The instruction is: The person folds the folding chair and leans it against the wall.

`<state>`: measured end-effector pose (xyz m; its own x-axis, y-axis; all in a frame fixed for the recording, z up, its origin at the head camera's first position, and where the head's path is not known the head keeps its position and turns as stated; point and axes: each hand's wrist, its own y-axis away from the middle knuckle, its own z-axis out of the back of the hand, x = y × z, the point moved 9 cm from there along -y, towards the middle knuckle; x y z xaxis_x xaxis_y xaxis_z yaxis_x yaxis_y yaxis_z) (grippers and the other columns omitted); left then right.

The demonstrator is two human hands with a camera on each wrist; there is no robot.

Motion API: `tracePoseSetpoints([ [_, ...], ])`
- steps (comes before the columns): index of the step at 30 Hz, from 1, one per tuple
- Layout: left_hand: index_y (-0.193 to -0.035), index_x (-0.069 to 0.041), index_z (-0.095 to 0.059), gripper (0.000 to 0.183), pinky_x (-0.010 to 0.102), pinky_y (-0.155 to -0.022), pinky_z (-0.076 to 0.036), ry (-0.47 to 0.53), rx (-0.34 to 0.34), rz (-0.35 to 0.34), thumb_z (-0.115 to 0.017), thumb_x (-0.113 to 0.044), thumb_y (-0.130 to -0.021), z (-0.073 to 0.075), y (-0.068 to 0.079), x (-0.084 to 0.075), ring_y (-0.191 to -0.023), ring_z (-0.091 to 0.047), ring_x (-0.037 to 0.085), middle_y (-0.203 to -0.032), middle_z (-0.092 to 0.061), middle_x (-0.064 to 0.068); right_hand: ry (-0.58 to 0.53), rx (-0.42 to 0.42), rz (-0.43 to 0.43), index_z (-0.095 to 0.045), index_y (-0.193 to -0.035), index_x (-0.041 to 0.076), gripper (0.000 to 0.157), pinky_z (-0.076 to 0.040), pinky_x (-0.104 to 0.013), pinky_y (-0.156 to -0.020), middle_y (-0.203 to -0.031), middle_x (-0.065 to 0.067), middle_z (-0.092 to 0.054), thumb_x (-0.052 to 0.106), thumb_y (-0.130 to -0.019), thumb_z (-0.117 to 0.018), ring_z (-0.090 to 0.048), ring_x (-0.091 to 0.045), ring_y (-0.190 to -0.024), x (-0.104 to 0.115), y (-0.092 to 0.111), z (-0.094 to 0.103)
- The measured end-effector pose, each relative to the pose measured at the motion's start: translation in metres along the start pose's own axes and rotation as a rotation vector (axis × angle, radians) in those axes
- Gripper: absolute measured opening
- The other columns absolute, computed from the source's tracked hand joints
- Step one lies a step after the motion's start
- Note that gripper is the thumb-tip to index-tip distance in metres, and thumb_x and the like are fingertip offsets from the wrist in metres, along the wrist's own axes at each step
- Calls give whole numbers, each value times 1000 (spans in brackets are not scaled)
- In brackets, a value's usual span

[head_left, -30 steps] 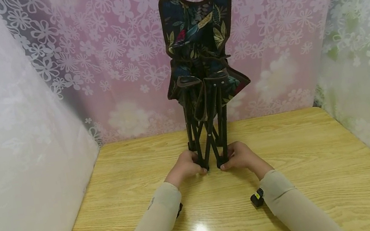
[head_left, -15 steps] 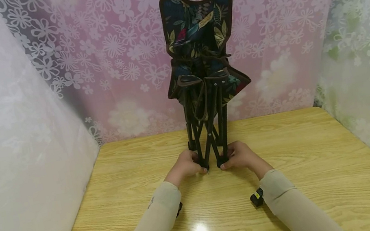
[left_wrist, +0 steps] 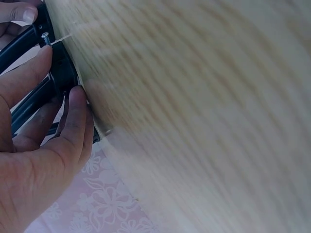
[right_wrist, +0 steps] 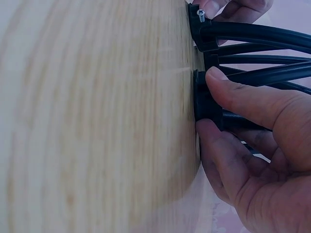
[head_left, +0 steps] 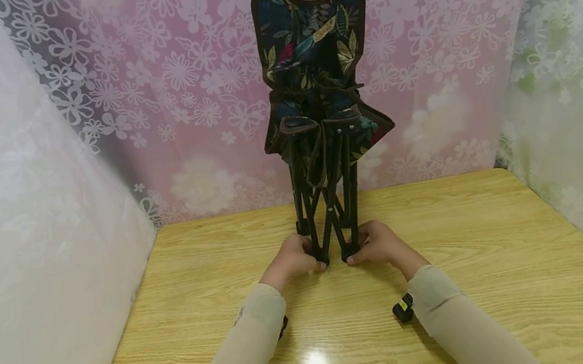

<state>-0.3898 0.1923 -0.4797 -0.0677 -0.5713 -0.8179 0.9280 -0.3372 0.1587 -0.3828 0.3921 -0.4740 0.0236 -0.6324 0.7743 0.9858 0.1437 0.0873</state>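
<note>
A small folding chair with dark leaf-print fabric and black crossed legs stands upright, mostly folded, towards the back of the table. My left hand grips the foot at the bottom of its front left leg. With my right hand I hold the front right foot, thumb in front and fingers behind. In the left wrist view a silver screw sticks out of the black plastic foot beside my left thumb. The right wrist view shows my thumb and fingers pinching the other black foot. Some fingers are hidden behind the legs.
The wood-grain table runs back to a pink flowered curtain. Pale sheets hang along the left side and right side. A small black camera sits at my right wrist.
</note>
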Motion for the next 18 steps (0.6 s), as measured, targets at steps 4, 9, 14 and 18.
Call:
tracePoseSetpoints([
  [4, -130, 3, -69, 54, 52, -107, -54, 11, 2, 5, -91, -13, -83, 1, 2, 1, -126, -63, 37, -133, -67, 19, -6, -2, 3, -79, -112, -1, 40, -57, -35, -71, -96, -16, -77, 9, -77, -96, -68, -24, -86, 1, 0, -2],
  [9, -129, 2, -69, 52, 52, -108, -54, 33, 7, 7, -90, -11, -83, 2, 3, 0, -126, -63, 37, -133, -68, 19, 5, -8, -2, -79, -112, -1, 40, -58, -37, -73, -97, -16, -77, 10, -77, -96, -69, -24, -86, 2, -1, -2],
  [14, -132, 3, -67, 54, 52, -108, -54, 41, 10, 10, -89, -11, -85, 2, 4, -3, -128, -62, 38, -135, -66, 20, 11, -7, -8, -78, -113, -1, 40, -59, -37, -73, -98, -16, -77, 10, -79, -95, -69, -25, -86, 3, -1, -1],
  [18, -132, 4, -66, 54, 52, -108, -54, 36, 19, 5, -88, -11, -85, 2, 6, -5, -127, -62, 37, -135, -65, 20, 12, -7, -14, -78, -114, -1, 41, -59, -37, -73, -99, -16, -76, 12, -79, -95, -69, -25, -87, 2, -1, -1],
])
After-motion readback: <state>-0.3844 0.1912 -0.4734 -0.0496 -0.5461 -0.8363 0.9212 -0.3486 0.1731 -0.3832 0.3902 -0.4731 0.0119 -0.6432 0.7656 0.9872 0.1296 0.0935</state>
